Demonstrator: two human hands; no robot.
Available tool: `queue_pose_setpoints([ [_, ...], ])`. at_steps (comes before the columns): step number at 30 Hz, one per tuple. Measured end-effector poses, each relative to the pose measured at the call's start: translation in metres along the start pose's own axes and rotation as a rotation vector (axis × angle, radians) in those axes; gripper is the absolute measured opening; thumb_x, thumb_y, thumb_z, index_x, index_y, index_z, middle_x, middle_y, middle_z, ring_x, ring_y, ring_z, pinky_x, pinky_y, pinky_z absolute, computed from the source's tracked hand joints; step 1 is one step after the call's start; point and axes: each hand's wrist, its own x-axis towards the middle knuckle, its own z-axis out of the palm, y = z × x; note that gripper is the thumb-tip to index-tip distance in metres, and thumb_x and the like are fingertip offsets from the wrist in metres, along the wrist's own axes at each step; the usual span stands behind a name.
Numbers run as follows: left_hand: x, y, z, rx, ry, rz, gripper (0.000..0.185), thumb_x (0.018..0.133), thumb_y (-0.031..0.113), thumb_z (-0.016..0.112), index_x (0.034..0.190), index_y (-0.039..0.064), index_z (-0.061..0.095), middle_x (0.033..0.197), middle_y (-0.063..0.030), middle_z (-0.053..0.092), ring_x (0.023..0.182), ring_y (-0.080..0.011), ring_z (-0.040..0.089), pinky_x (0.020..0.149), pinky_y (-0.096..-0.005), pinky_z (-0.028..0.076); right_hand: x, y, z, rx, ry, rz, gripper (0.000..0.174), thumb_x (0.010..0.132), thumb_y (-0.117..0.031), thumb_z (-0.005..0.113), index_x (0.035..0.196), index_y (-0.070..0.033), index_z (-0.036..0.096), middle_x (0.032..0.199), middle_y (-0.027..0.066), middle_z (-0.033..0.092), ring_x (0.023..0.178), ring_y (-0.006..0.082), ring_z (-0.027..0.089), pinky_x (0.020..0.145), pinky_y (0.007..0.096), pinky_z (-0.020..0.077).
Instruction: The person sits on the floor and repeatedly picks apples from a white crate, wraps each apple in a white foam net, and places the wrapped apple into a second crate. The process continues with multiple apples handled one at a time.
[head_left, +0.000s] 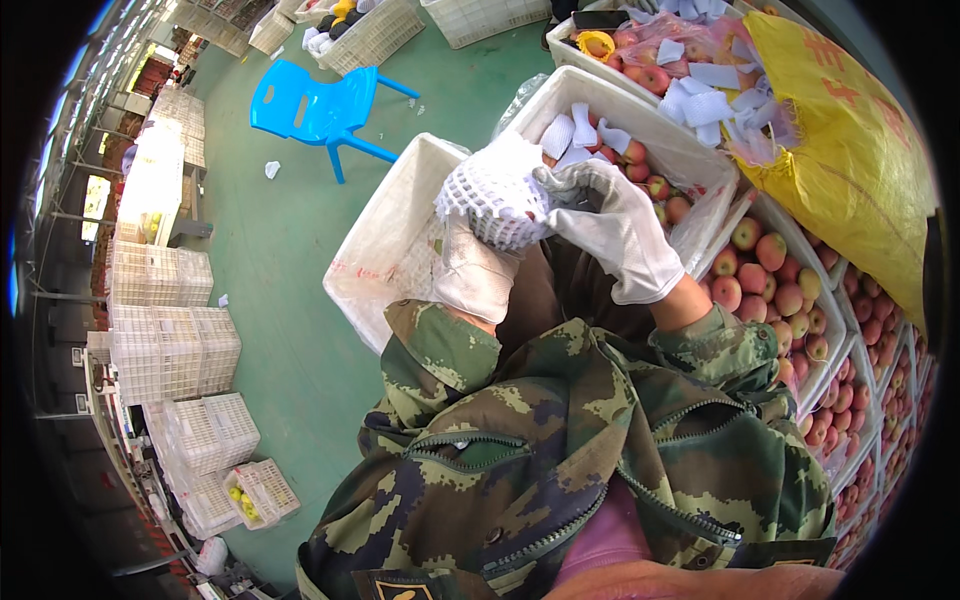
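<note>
My left hand (478, 262), in a white glove, holds a round fruit wrapped in a white foam net (499, 191) from below, in front of my chest. On the right side of the net, the gloved fingers of my right hand (611, 221) are bent with thumb and fingertips at its edge; whether they pinch it is hard to tell. The net covers nearly all of the fruit. Behind my right hand stands a white crate (577, 86) with apples (636, 152) and white foam nets (557, 136). Below my left hand is a lined white crate (390, 232), its inside partly hidden.
A blue plastic chair (319, 101) stands on the green floor. A yellow woven sack (840, 165) and loose foam nets (705, 109) lie at upper right. Crates of apples (772, 277) line the right side; stacked plastic crates (176, 352) line the left.
</note>
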Motion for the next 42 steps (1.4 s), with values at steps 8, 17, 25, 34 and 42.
queue_pose_setpoints([
  [8, 0.004, -0.006, 0.005, 0.202, 0.038, 0.124, 0.061, 0.097, 0.057, 0.051, 0.141, 0.015, 0.051, 0.132, -0.0008, 0.059, 0.114, -0.0178, 0.06, 0.093, -0.0381, 0.051, -0.002, -0.009, 0.005, -0.451, 0.094, -0.331, 0.027, 0.079, -0.013, 0.075, 0.102, -0.002, 0.069, 0.095, 0.0147, 0.067, 0.094, 0.0323, 0.065, 0.083, 0.0396, 0.0523],
  [17, -0.012, 0.008, 0.015, 0.0, -0.134, 0.078, 0.069, 0.091, 0.038, 0.07, 0.147, 0.008, 0.042, 0.138, -0.0075, 0.055, 0.123, -0.0233, 0.057, 0.103, -0.0426, 0.049, -0.005, -0.012, 0.003, -0.546, 0.089, -0.369, 0.024, 0.08, -0.011, 0.074, 0.101, -0.002, 0.068, 0.092, 0.0158, 0.065, 0.09, 0.0353, 0.064, 0.079, 0.0421, 0.0524],
  [25, -0.012, 0.01, 0.018, -0.024, -0.033, 0.158, 0.071, 0.09, 0.031, 0.072, 0.147, 0.006, 0.041, 0.141, -0.0084, 0.053, 0.131, -0.0245, 0.052, 0.107, -0.0427, 0.046, -0.007, -0.015, 0.002, -0.655, -0.101, -0.686, 0.018, 0.073, -0.01, 0.077, 0.082, -0.005, 0.061, 0.085, 0.011, 0.064, 0.082, 0.0316, 0.064, 0.068, 0.0412, 0.0533],
  [34, 0.024, -0.01, 0.004, 0.768, 0.008, 0.673, 0.087, 0.071, -0.004, 0.084, 0.142, 0.006, 0.036, 0.141, -0.0125, 0.045, 0.128, -0.0229, 0.052, 0.107, -0.0386, 0.048, 0.001, -0.011, 0.006, -0.691, 0.105, -0.764, 0.048, 0.07, -0.003, 0.077, 0.116, -0.004, 0.063, 0.105, 0.0161, 0.06, 0.095, 0.0348, 0.061, 0.083, 0.0409, 0.0522],
  [42, 0.019, -0.007, 0.004, 0.33, -0.138, 0.629, 0.076, 0.076, 0.008, 0.085, 0.14, 0.002, 0.044, 0.132, -0.0128, 0.055, 0.116, -0.0235, 0.06, 0.098, -0.0386, 0.053, 0.007, -0.004, 0.002, -0.617, 0.143, -0.789, 0.03, 0.074, 0.007, 0.069, 0.101, -0.004, 0.063, 0.093, 0.0122, 0.062, 0.083, 0.0307, 0.063, 0.072, 0.0386, 0.0537],
])
